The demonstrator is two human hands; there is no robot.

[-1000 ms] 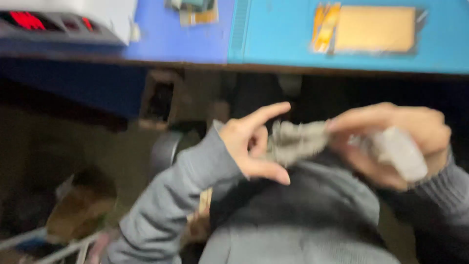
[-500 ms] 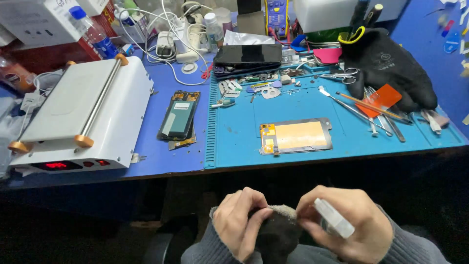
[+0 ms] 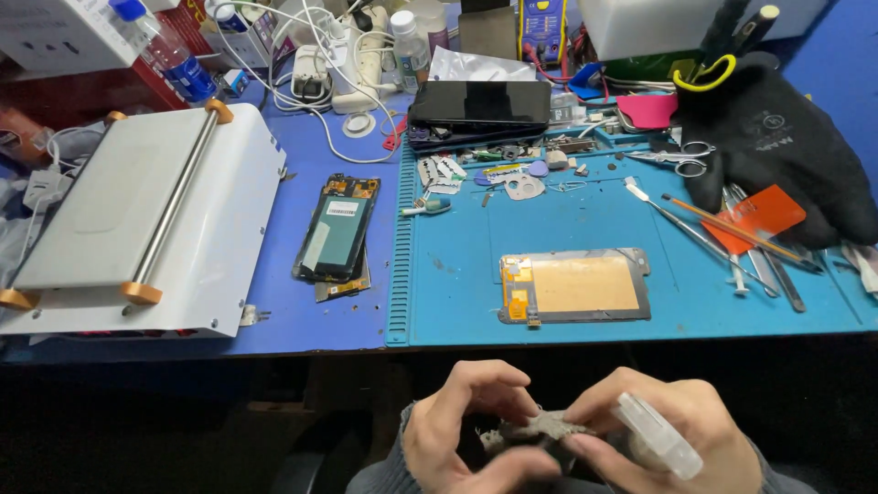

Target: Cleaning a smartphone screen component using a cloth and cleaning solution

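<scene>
The blue desk (image 3: 302,329) fills the upper part of the view, and on it the blue work mat (image 3: 585,302) serves as the landmark for everything else. Left of the mat, well apart from it, stands the big white machine (image 3: 137,229) with its metal roller bar and orange knobs. At the mat's far right corner lies a black glove (image 3: 777,151), draped partly over the mat's edge. Behind the mat's far edge rests a black device (image 3: 480,105) (flat and closed, its make not readable). Near the middle of the mat's front half lies a phone screen panel (image 3: 574,286), its gold-coloured back up. Just off the mat's left edge lies a dismantled phone (image 3: 337,233). On the mat's right part, beside the glove, sit an orange card (image 3: 754,218) and a row of thin metal tools (image 3: 722,247).

In front of the mat, below the desk edge, are the person's hands. The left hand (image 3: 462,430) has its fingers curled, pinching one end of a small grey cloth (image 3: 540,427). The right hand (image 3: 663,439) pinches the other end with its fingertips while the rest of the hand is closed around a small clear plastic bottle (image 3: 658,439) (only partly visible). The cloth spans between both hands, clear of the desk.
</scene>
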